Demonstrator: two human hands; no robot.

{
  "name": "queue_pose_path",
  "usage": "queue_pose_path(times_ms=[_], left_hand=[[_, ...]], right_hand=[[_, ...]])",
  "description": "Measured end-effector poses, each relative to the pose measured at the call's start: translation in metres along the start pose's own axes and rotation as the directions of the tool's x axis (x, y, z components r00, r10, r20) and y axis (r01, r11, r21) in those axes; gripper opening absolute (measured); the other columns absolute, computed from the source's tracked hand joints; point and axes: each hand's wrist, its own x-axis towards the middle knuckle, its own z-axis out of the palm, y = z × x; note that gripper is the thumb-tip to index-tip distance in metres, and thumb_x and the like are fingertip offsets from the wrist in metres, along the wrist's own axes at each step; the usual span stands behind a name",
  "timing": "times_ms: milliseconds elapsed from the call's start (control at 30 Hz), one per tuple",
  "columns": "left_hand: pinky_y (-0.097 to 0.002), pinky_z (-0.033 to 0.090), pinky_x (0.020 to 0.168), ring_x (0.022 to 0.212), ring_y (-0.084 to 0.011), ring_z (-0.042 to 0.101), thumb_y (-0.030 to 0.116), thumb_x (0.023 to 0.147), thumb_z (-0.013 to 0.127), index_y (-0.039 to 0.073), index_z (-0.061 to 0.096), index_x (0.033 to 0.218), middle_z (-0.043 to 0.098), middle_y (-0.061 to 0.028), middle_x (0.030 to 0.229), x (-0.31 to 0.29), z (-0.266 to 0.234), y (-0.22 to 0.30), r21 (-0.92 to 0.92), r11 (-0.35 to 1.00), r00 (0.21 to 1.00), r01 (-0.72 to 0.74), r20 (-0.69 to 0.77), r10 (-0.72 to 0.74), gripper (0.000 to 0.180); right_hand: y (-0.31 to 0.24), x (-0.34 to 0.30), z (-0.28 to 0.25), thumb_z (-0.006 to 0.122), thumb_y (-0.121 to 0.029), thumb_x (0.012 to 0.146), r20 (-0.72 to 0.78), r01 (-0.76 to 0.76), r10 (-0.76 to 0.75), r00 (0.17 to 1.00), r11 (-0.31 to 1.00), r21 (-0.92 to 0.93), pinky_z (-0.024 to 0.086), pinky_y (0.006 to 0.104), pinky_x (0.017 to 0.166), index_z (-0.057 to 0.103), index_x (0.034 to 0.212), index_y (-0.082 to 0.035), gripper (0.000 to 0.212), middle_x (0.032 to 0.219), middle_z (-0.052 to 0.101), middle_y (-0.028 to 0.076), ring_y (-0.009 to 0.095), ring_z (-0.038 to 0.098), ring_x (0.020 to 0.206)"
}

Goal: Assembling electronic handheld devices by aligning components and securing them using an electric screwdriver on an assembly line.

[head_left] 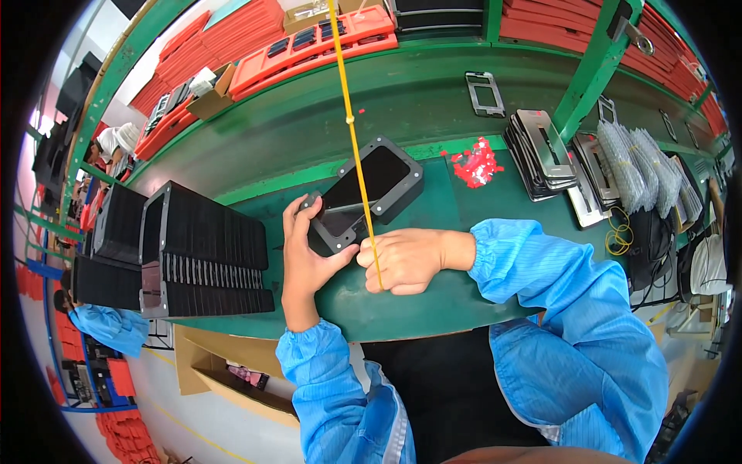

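A black rectangular fixture block (400,203) lies slanted on the green mat, with a dark glossy phone-sized panel (384,168) set in its frame. My left hand (303,247) grips the near left end of the block, fingers on the far side and thumb on the near corner. Close by that same corner, my right hand (403,261) is curled into a fist; whatever its fingers hold is hidden. A thin yellow cord (352,127) runs down across the panel and over my right knuckles. Whether the fist grips the cord, I cannot tell.
Stacked black frames (209,247) stand at the left. Red scraps (477,164) lie behind the block. Stacked phone-sized frames (541,151) and bubble-wrapped pieces (638,166) sit at the right, by a green post (591,73). Red trays (313,50) line the shelf; a cardboard box (232,363) is below.
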Motion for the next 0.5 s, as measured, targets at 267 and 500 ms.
queue_pose_path(times_ms=[267, 500], left_hand=[[-0.0425, 0.052, 0.101, 0.123, -0.0348, 0.06, 0.014, 0.053, 0.093, 0.008, 0.059, 0.131, 0.05, -0.0183, 0.139, 0.002, 0.0, -0.003, -0.025, 0.999, 1.0, -0.024, -0.011, 0.024, 0.085], [-0.04, 0.05, 0.101, 0.12, -0.0333, 0.06, 0.018, 0.056, 0.092, 0.008, 0.063, 0.125, 0.053, -0.0183, 0.135, 0.005, 0.001, -0.006, 0.052, 0.999, 0.999, -0.008, -0.033, 0.01, 0.075]], right_hand=[[0.006, 0.001, 0.007, 0.062, -0.009, 0.071, 0.044, -0.012, 0.014, 0.999, 0.999, -0.047, 0.045, 0.0423, 0.087, 0.061, 0.08, -0.004, 0.01, 0.071, 0.058, 0.006, 0.029, 0.056, 0.081], [0.009, 0.0, -0.004, 0.058, -0.008, 0.075, -0.265, -0.114, 0.227, 0.937, 0.916, 0.384, 0.043, 0.043, 0.079, 0.057, 0.081, -0.005, 0.007, 0.073, 0.053, 0.006, 0.03, 0.053, 0.074]])
